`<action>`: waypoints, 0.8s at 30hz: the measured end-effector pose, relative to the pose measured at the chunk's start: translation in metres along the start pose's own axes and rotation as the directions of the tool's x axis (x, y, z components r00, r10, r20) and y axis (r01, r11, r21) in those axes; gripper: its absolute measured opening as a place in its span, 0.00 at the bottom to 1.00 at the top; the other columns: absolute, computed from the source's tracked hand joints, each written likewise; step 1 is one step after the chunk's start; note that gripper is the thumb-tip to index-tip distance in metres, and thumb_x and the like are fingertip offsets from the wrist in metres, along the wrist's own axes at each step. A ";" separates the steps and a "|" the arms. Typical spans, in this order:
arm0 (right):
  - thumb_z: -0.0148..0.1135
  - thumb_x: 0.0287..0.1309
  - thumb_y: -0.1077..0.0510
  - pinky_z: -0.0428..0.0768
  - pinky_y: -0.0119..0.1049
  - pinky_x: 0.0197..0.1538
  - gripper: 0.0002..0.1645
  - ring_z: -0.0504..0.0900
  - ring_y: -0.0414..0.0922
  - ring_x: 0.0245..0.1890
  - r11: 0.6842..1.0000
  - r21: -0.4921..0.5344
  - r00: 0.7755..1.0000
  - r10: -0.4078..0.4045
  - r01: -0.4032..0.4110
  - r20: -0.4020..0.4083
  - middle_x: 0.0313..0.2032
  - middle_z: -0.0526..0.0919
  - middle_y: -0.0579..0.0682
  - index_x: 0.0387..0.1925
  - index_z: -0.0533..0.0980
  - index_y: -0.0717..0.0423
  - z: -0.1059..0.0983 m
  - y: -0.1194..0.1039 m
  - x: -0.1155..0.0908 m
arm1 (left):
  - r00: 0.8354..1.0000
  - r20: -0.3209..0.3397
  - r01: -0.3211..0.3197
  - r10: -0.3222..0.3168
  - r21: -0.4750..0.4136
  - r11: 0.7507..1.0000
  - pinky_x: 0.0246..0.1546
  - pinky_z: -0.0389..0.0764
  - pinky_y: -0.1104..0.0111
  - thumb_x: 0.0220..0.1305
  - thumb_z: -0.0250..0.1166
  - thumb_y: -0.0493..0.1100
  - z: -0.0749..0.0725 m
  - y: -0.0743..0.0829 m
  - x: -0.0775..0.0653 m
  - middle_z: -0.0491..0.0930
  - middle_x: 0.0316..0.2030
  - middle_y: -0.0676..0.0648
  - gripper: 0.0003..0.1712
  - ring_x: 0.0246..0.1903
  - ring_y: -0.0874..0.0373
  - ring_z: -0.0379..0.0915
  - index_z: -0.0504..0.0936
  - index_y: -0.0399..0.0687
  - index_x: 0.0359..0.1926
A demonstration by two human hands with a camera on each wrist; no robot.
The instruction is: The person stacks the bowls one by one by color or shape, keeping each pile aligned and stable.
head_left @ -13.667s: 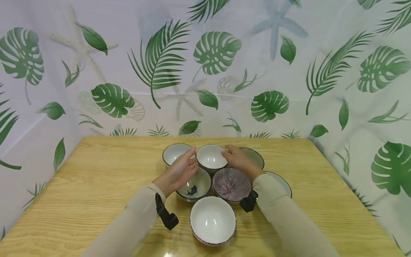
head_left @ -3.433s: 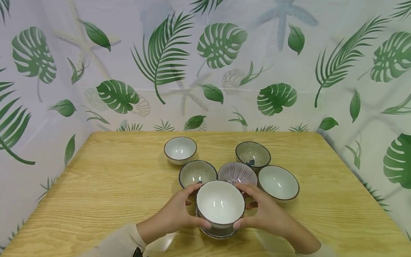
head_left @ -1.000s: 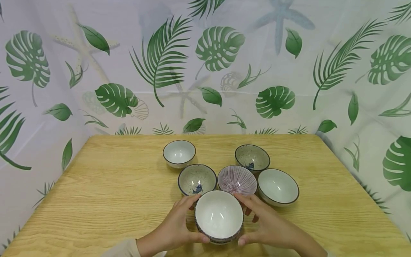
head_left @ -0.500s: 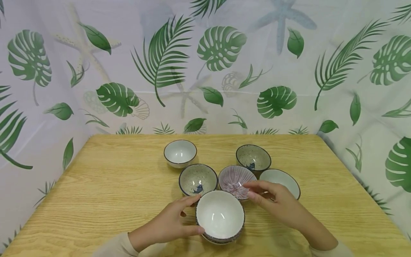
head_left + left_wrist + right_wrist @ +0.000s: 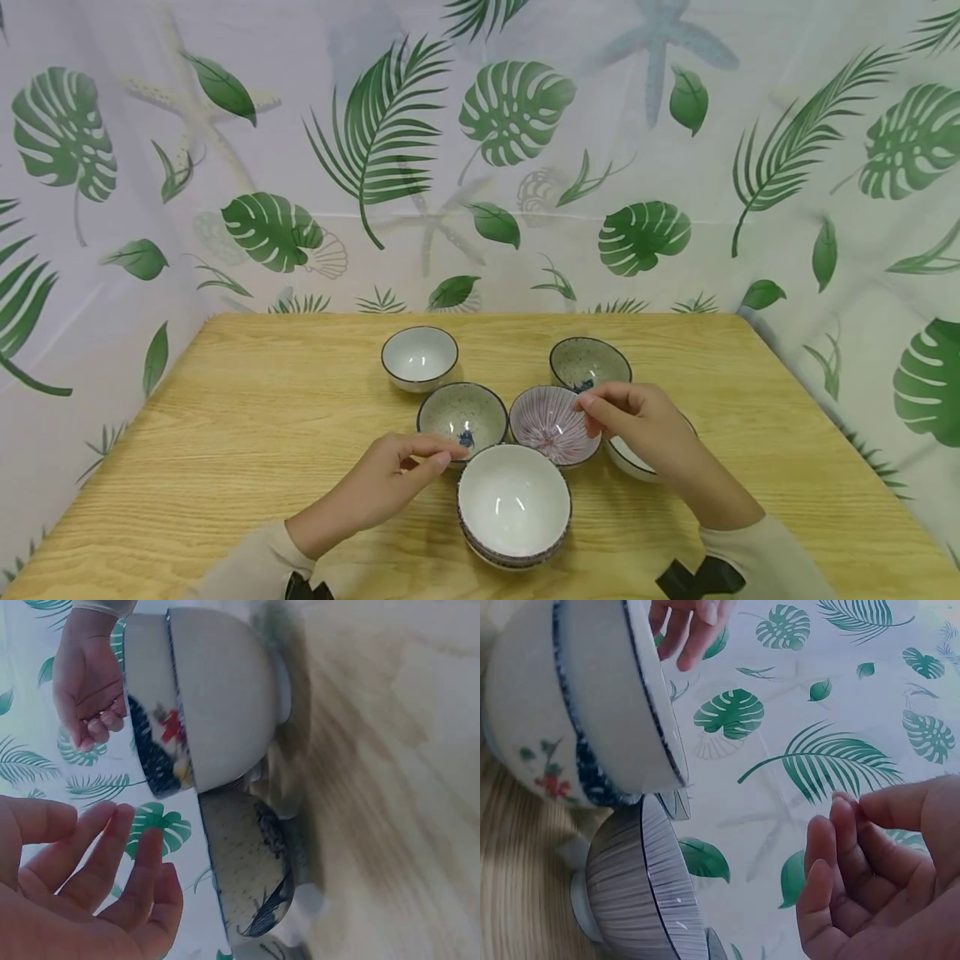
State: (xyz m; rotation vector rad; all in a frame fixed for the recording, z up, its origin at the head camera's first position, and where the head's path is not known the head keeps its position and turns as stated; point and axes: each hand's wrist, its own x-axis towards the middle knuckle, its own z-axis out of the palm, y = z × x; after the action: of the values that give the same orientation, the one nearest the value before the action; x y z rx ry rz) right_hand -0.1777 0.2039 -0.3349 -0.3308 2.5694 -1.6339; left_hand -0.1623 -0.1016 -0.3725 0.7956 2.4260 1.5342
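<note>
Near the front of the table, two nested white bowls (image 5: 513,500) form a stack; blue speckled rims and red flowers show on their outsides in the wrist views. My left hand (image 5: 390,479) hovers left of the stack with nothing held, its fingertips overlapping the speckled beige bowl (image 5: 453,408) behind. In the left wrist view, the fingers (image 5: 139,881) are loosely bent. My right hand (image 5: 645,425) is raised over the right side, thumb close to the index fingertip, holding nothing. It partly covers the purple-striped bowl (image 5: 543,421) and a white bowl (image 5: 633,462).
A white dark-rimmed bowl (image 5: 420,358) stands at the back left. Another speckled bowl (image 5: 588,362) with a blue motif stands at the back right. The wooden table (image 5: 262,400) meets a leaf-patterned cloth (image 5: 525,192) behind.
The back-middle white bowl was brought forward and lowered into the front bowl. Both hands then let go: the right rose up and rightward, the left drew away from the rim.
</note>
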 end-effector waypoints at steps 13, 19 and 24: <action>0.48 0.68 0.47 0.71 0.39 0.55 0.31 0.72 0.51 0.54 0.945 0.317 0.996 0.070 -0.081 0.046 0.54 0.73 0.57 0.59 0.66 0.70 0.012 -0.015 0.033 | 0.936 -0.353 -0.045 0.002 -0.114 0.992 0.55 0.67 0.58 0.69 0.53 0.41 -0.030 -0.002 0.035 0.76 0.52 0.49 0.16 0.53 0.58 0.69 0.79 0.42 0.53; 0.45 0.69 0.46 0.67 0.42 0.59 0.33 0.68 0.50 0.57 0.901 0.394 0.982 0.152 -0.183 0.107 0.59 0.69 0.58 0.63 0.62 0.67 0.021 -0.017 0.047 | 0.881 -0.461 0.038 -0.109 -0.160 0.986 0.56 0.66 0.59 0.67 0.56 0.43 -0.043 -0.020 0.054 0.70 0.59 0.47 0.24 0.59 0.56 0.60 0.70 0.43 0.63; 0.39 0.71 0.45 0.66 0.44 0.60 0.33 0.67 0.52 0.58 0.868 0.436 0.970 0.190 -0.237 0.149 0.61 0.66 0.60 0.64 0.59 0.67 0.031 -0.017 0.056 | 0.844 -0.465 0.183 -0.267 -0.219 0.959 0.59 0.63 0.59 0.66 0.57 0.47 -0.050 -0.038 0.065 0.59 0.65 0.45 0.35 0.64 0.49 0.51 0.56 0.43 0.70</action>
State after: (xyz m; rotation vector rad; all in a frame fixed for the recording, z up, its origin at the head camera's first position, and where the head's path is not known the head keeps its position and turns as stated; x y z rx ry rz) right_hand -0.2247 0.1569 -0.3300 -0.0832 1.9828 -1.9913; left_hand -0.2504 -0.1202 -0.3738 0.0731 2.5419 1.9948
